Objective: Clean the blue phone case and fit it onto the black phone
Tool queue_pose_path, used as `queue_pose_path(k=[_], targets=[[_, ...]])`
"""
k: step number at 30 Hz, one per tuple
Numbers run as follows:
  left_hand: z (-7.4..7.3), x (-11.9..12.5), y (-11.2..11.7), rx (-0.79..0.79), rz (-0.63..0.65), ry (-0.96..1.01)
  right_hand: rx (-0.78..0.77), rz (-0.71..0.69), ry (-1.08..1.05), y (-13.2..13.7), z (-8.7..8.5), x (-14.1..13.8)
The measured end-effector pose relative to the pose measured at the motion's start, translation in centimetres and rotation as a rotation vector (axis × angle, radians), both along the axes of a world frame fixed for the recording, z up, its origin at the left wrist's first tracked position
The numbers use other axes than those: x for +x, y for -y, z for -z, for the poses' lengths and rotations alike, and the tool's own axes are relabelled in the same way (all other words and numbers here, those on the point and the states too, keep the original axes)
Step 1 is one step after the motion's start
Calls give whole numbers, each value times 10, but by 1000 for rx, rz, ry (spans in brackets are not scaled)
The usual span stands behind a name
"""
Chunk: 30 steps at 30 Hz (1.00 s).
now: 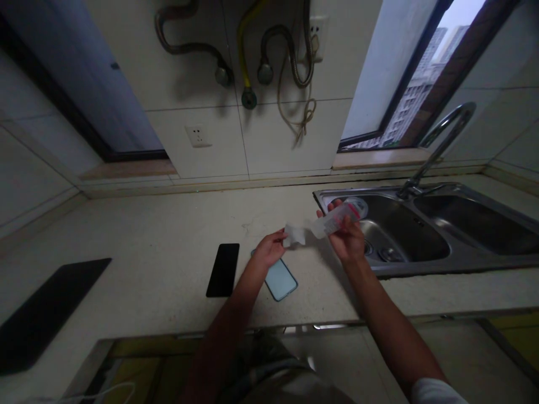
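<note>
Gripping a slim translucent plastic bottle (pixel 340 219) with a pink band, the right hand (pixel 347 240) wraps its middle, the best place to hold something this light and smooth. It is held above the steel sink (pixel 400 268). The left hand (pixel 269 251) pinches a soft white paper scrap (pixel 295 234) just beside the bottle's end, over a pale stone countertop (pixel 147 230), near a blue-cased phone (pixel 282 280) and a black phone (pixel 223 269).
</note>
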<state>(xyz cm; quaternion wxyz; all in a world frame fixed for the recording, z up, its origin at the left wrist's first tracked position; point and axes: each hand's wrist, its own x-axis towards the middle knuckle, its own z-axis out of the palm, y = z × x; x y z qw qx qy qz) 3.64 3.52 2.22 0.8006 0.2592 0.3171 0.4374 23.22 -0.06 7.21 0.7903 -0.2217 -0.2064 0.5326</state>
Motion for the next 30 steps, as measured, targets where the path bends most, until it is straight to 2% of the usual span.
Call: queue_pose_path(k=[4,9,11,17,22,26,30], targets=[[5,7,7,-32,67,-8,15,-33,63,7,-4,-5],[9,12,12,-126,115,18,-26,-121,264,7,7,-12],[10,13,13,-146,130,32,-32,-121,296,8,8,-14],[14,10,12,-159,170,62,91,-48,304,10,9,-9],[16,3,10,-159,258,72,109,-121,652,5,24,-3],[15,1,12,-153,256,66,247,-74,590,7,29,-2],[12,2,16,-180,249,46,201,-109,674,10,28,-2]])
